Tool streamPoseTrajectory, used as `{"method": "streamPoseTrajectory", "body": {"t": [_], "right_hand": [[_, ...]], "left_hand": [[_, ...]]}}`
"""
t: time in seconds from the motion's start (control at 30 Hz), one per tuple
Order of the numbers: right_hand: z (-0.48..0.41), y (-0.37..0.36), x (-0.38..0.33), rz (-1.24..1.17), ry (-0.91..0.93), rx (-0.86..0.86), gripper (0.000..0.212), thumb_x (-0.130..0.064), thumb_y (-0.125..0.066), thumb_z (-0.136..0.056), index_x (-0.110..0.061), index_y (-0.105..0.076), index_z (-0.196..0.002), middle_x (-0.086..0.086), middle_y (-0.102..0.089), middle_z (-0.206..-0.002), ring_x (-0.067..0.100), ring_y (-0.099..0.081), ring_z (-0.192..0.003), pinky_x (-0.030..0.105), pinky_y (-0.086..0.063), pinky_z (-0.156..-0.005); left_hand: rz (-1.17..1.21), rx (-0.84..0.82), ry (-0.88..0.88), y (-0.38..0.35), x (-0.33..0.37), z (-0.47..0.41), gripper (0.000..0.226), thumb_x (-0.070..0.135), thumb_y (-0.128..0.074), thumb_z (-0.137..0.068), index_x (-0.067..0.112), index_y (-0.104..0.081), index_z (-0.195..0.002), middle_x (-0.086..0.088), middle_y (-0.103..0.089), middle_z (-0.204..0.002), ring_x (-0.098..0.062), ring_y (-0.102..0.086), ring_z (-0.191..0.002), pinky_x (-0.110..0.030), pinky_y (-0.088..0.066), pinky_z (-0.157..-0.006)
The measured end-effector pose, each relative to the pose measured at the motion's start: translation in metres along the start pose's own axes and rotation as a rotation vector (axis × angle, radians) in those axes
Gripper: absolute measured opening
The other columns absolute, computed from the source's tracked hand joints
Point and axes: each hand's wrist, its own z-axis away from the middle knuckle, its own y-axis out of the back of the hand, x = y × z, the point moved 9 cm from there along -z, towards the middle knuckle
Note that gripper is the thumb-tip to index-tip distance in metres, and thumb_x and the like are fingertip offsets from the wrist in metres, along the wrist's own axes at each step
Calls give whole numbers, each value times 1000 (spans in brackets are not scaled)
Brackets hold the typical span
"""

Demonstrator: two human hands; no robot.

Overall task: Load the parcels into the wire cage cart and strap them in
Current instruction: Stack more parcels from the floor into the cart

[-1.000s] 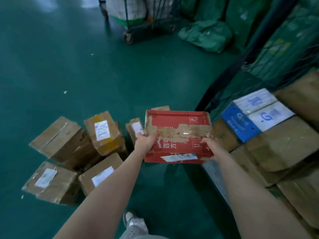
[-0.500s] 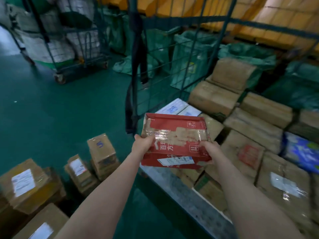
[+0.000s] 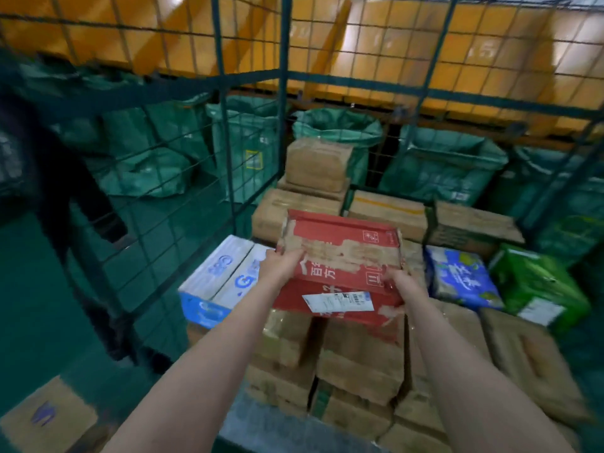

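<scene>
Left hand point(image 3: 281, 264) and right hand point(image 3: 403, 284) grip red parcel point(image 3: 343, 253) above caged boxes point(image 3: 359, 361); green floor point(image 3: 32, 305).

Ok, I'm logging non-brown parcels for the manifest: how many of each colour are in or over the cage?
red box: 1
blue-and-white carton: 1
blue printed pack: 1
green pack: 1
Total: 4

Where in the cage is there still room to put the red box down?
No bare cage floor shows. The flattest free spot for the red box is the top of the low brown boxes, between the blue-and-white carton and the blue patterned pack. Another is the brown box in front of the green pack. The back row is crowded, stacked higher.
</scene>
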Motion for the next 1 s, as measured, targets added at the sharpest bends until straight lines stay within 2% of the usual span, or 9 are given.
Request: {"method": "streamPoseTrajectory", "body": {"t": [0.1,0.17,0.23,0.4,0.5,0.6,0.73,0.9,1.0], "right_hand": [[-16,18,-34,-22,33,117,47,-12,-62,-75,-15,-47,-120,8,-61,-95,29,-62,-87,48,-52,-87],[-37,24,-49,-59,44,138,45,-10,-61,-77,-14,-47,-120,5,-60,-90,23,-59,-76,44,-53,-83],[-64,31,-66,-60,43,202,51,-12,-62,-77,-12,-48,-126,10,-62,-106,25,-58,-81,39,-51,-81],[-113,42,-98,-56,65,301,51,-15,-60,-75,-12,-50,-125,10,-61,-108,32,-59,-97,45,-50,-88],[-136,48,-110,-79,44,330,57,-17,-60,-80,-14,-44,-134,12,-58,-122,31,-58,-103,40,-48,-88],[-165,53,-125,-106,69,339,54,-16,-58,-83,-14,-44,-135,11,-58,-123,31,-57,-105,34,-45,-83],[-202,60,-147,-103,89,384,48,-20,-58,-81,-15,-50,-128,9,-59,-120,31,-57,-108,40,-47,-94],[-263,67,-179,-54,115,393,43,-22,-56,-84,-15,-52,-126,11,-61,-118,32,-57,-107,35,-46,-89],[-317,68,-200,-50,153,381,42,-26,-56,-85,-15,-52,-126,10,-62,-117,32,-59,-105,35,-47,-86]], "left_hand": [[-23,-67,-16,-33,29,-47,90,58,-60,-51,9,-49,-126,-5,-60,-121,-27,-58,-108,-37,-48,-93],[-47,-94,-37,-47,50,-63,74,57,-61,-62,11,-57,-120,-6,-63,-117,-27,-60,-104,-34,-48,-88],[-58,-131,-60,-66,73,-88,55,53,-61,-76,14,-61,-115,-5,-66,-112,-26,-61,-101,-33,-48,-88],[-30,-235,-105,-114,106,-155,84,76,-59,-52,22,-61,-116,-2,-70,-104,-24,-68,-89,-41,-54,-86],[-20,-280,-105,-138,121,-180,72,72,-62,-59,22,-61,-112,-3,-72,-97,-24,-70,-83,-43,-56,-82],[-15,-298,-129,-154,144,-196,64,67,-63,-69,20,-59,-112,-3,-71,-99,-23,-70,-84,-39,-57,-78],[7,-280,-143,-179,173,-227,56,52,-64,-81,15,-44,-119,-5,-65,-103,-21,-66,-84,-33,-53,-70],[20,-203,-136,-214,197,-278,61,47,-62,-84,12,-45,-131,-8,-63,-111,-22,-64,-85,-35,-53,-73],[36,-145,-161,-239,216,-315,58,43,-58,-89,12,-43,-136,-10,-59,-122,-21,-58,-86,-32,-47,-72]]}}
